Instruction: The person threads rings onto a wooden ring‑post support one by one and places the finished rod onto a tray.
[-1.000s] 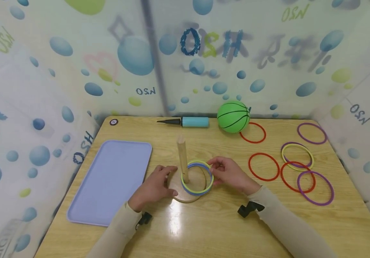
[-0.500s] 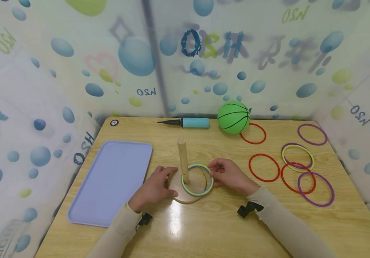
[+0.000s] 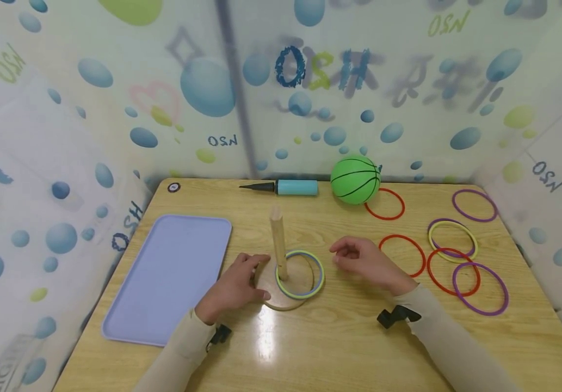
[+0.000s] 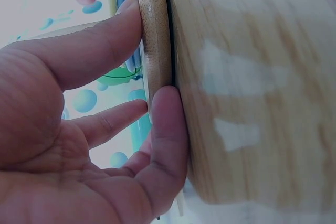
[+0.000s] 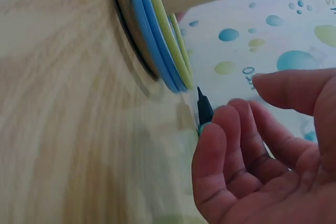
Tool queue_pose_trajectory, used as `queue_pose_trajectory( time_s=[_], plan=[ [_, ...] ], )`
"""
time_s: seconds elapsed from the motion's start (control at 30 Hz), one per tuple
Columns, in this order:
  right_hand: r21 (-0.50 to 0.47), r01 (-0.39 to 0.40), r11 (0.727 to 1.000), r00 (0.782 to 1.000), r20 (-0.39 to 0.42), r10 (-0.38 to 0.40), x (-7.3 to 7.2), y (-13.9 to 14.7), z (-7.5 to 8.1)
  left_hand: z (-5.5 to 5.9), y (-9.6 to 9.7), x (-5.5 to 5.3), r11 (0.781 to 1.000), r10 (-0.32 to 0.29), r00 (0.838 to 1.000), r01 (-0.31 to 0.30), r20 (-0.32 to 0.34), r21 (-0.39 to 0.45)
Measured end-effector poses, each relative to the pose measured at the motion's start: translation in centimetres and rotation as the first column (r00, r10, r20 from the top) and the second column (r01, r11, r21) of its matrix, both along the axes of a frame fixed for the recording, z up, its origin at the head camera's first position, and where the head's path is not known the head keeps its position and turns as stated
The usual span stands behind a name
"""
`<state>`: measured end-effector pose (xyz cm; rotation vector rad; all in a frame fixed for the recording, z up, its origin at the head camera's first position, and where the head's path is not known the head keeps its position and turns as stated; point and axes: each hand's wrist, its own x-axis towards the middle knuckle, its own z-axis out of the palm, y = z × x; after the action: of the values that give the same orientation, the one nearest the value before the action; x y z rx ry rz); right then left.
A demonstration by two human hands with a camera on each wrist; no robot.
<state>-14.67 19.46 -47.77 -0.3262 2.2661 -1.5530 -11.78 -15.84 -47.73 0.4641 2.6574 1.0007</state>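
Observation:
A wooden peg stand has a round base and an upright post. Stacked round the post and lying on the base are a yellow ring and blue rings beneath it. My left hand grips the base's left edge, thumb and fingertips against the rim in the left wrist view. Right of the stand, apart from the rings, my right hand hovers with loosely curled fingers and holds nothing.
Red rings, purple rings and a yellow ring lie on the right, some overlapping. A green ball and a blue hand pump are at the back. A lilac tray lies on the left.
My right hand has let go of the yellow and blue rings and drawn back to the right. The rings have come down flat onto the base. My left hand stays in place.

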Motion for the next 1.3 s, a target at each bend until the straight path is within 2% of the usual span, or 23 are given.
queue_pose_trajectory(
  time_s=[0.17,0.3,0.43,0.53,0.7,0.9,1.03,1.13,1.3],
  plan=[
    [0.064,0.011,0.998,0.999,-0.042,-0.008,-0.2,2.6,0.7,-0.1,0.0,0.0,1.000,-0.001,1.000,0.001,-0.008,-0.002],
    [0.148,0.067,0.987,0.995,-0.089,-0.054,-0.4,4.8,1.2,-0.1,0.0,0.0,1.000,0.000,1.000,0.000,0.000,0.000],
    [0.163,0.139,0.977,0.985,-0.120,-0.120,-0.5,7.2,1.7,0.0,0.0,0.0,1.000,-0.001,1.000,0.001,0.010,0.002],
    [0.142,0.179,0.974,0.975,-0.161,-0.156,-0.5,9.0,2.1,0.1,0.1,0.0,1.000,-0.005,1.000,0.005,0.004,-0.001],
    [0.172,0.240,0.955,0.951,-0.239,-0.196,-0.7,11.6,2.6,0.0,0.1,0.0,1.000,-0.003,1.000,0.003,0.001,-0.015],
    [0.232,0.307,0.923,0.935,-0.255,-0.247,-1.1,14.7,2.7,0.1,0.1,0.1,1.000,-0.003,1.000,0.003,0.001,-0.016],
    [0.222,0.344,0.912,0.922,-0.264,-0.284,-1.6,16.7,2.5,0.1,0.1,0.1,1.000,0.000,1.000,0.000,0.008,-0.013],
    [0.226,0.375,0.899,0.906,-0.294,-0.304,-1.8,18.3,2.5,0.1,0.2,0.0,1.000,0.006,1.000,-0.005,0.019,-0.015],
    [0.260,0.434,0.862,0.879,-0.332,-0.342,-2.0,20.4,2.3,0.1,0.1,0.0,1.000,0.010,1.000,-0.010,0.023,-0.014]
  ],
)
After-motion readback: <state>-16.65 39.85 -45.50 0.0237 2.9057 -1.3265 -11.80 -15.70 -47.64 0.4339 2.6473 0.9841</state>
